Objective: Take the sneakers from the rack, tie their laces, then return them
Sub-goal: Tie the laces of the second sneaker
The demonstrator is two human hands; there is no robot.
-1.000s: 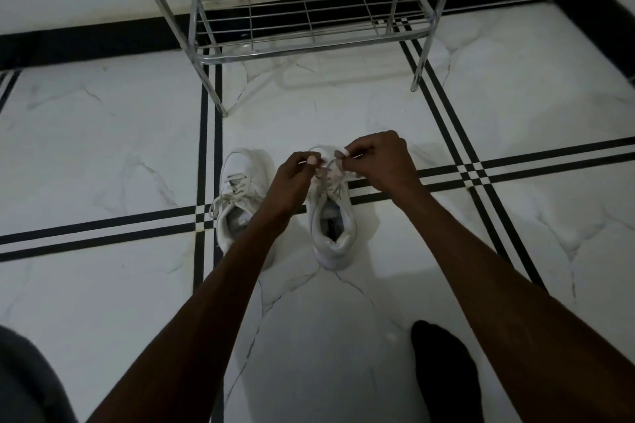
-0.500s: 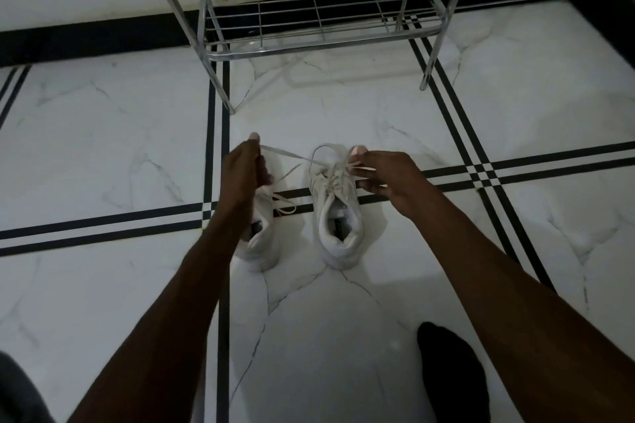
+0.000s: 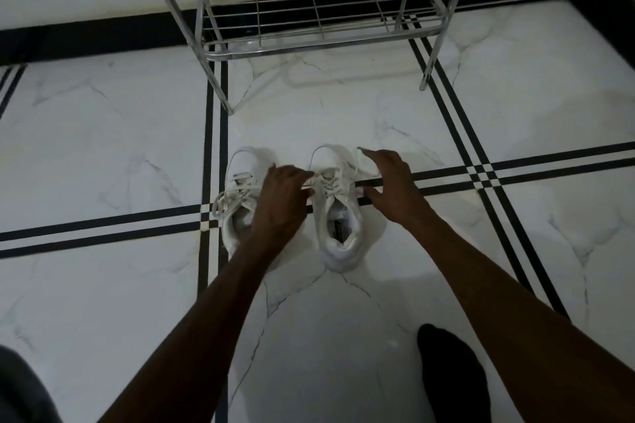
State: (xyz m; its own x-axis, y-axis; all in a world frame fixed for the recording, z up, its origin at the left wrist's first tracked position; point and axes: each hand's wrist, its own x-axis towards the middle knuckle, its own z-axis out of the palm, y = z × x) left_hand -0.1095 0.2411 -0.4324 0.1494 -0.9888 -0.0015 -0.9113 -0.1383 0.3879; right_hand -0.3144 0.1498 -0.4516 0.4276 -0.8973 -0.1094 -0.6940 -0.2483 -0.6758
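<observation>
Two white sneakers stand side by side on the floor, toes toward the rack. The left sneaker [image 3: 246, 166] has a tied bow hanging off its left side. My left hand [image 3: 281, 197] reaches across it, and its fingertips pinch the lace on the right sneaker [image 3: 340, 233]. My right hand [image 3: 391, 185] is at that shoe's right side with index finger and thumb spread. A loop of the right sneaker's lace [image 3: 366, 165] is caught between them.
The metal wire shoe rack [image 3: 309, 45] stands just beyond the sneakers against the wall, its bottom shelf bare. The floor is white marble tile with black stripes. My black-socked foot [image 3: 450, 371] is at the lower right, and grey fabric [image 3: 17, 388] at the lower left.
My left hand has come back in from its wide pull on the left, to the right sneaker's laces. My right hand has opened out and shifted slightly right, now with a loop of lace.
</observation>
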